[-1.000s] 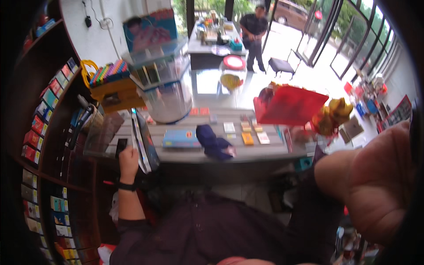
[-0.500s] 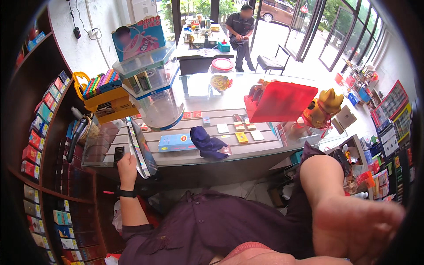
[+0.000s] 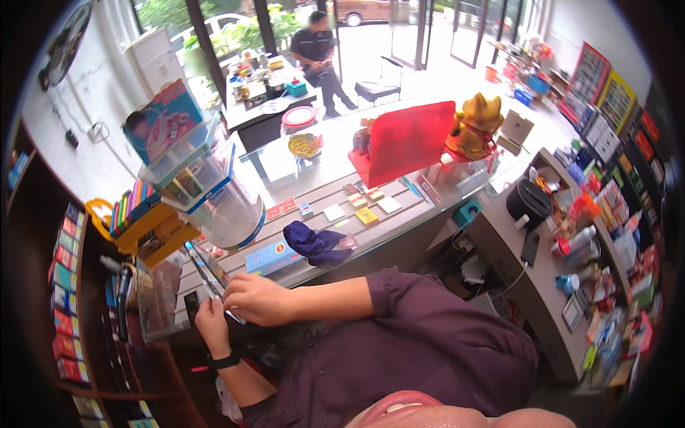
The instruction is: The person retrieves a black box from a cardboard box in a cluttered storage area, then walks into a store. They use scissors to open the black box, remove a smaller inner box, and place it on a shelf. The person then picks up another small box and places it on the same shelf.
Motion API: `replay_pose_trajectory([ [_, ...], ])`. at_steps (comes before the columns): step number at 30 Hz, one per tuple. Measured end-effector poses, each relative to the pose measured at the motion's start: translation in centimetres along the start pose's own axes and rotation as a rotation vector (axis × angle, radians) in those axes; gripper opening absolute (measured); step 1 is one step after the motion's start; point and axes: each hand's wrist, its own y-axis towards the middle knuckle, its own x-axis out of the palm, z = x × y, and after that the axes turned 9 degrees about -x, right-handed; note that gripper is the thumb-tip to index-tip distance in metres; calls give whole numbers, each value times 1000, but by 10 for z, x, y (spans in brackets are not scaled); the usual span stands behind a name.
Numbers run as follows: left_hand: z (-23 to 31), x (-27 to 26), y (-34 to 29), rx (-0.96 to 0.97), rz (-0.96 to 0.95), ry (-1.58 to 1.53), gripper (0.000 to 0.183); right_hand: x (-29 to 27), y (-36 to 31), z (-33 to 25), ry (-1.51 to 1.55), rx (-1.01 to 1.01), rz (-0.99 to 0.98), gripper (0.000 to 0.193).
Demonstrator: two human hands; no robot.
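Note:
My left hand [image 3: 212,324], with a black wristband, grips the lower end of a thin flat dark panel [image 3: 203,267] that stands on edge at the left end of the counter [image 3: 399,228]. My right hand [image 3: 260,298] reaches across my body and closes on the same panel just beside the left hand. A dark blue cloth [image 3: 317,242] and a flat blue box [image 3: 270,258] lie on the counter just beyond my right hand. My purple sleeve covers the right forearm.
A clear plastic container [image 3: 214,192] and a yellow basket [image 3: 146,225] stand left of the panel. A red stand [image 3: 408,143] and a gold cat figurine [image 3: 477,127] sit further along. Shelves of small boxes [image 3: 68,299] line the left. A person [image 3: 321,53] stands at the back.
My right hand has swung from close to the camera at the lower right over to the panel on the left. The left hand has kept its hold.

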Motion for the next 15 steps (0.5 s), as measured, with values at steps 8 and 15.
replay_pose_trajectory([
  [8,-15,5,4,-12,-60,-35,29,55,-22,27,-266,242,-275,21],
  [15,-18,-4,4,42,-128,-84,29,60,-11,19,-252,381,-322,32],
])
